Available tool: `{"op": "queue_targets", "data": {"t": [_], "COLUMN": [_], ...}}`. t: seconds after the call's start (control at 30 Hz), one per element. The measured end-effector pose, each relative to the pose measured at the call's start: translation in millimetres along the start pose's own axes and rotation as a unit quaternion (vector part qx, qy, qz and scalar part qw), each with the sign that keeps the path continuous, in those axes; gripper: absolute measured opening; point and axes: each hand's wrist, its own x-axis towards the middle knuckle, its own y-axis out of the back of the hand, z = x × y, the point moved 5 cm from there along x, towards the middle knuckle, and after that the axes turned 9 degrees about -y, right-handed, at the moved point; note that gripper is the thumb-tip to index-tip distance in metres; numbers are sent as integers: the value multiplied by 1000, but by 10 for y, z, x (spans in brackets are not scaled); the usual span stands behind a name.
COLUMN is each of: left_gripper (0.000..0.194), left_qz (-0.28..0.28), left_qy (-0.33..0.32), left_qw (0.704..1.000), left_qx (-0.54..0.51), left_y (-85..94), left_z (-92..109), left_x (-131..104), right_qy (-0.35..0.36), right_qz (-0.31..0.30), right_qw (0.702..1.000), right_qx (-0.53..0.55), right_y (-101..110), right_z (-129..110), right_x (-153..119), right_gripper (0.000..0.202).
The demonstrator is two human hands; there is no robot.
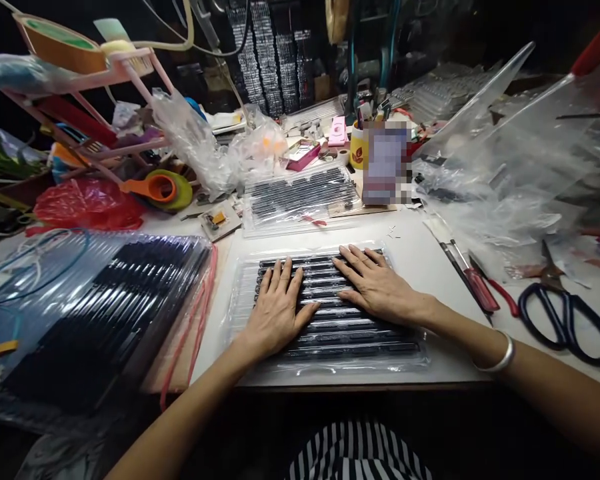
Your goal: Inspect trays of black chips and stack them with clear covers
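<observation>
Clear plastic tray of dark strips, flat on white worktop, right at near edge. Pressed under both palms: left hand spread flat, fingers slightly fanned; right hand likewise open and flat, holding nothing, silver bangle on wrist. Behind, second filled tray, touching blurred phone. Left, bagged stack of dark strips over cardboard. Right, red-handled screwdriver near black scissors, well apart from hands. Crumpled plastic bags heaped far right. Pink rack with tape roll at upper left; orange tape dispenser below. Dim, crowded room beyond; stacked black trays at back.
</observation>
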Motion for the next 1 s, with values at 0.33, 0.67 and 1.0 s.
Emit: {"op": "queue_targets", "data": {"t": [0.33,0.67,1.0], "left_gripper": [68,56,50], "left_qz": [-20,-43,118], "left_qy": [32,21,203], "left_qw": [999,993,921], "left_qx": [1,-105,-311], "left_y": [3,-5,96], "left_z": [22,-283,-681], "left_x": [-16,-224,-1437], "right_qy": [46,21,-313], "right_qz": [-9,46,141], "right_qw": [999,998,928], "right_qx": [3,-24,148], "right_y": [47,4,-66], "right_z": [-308,-447,398], "right_x": [-237,-494,-1016], "right_gripper": [74,70,67]}}
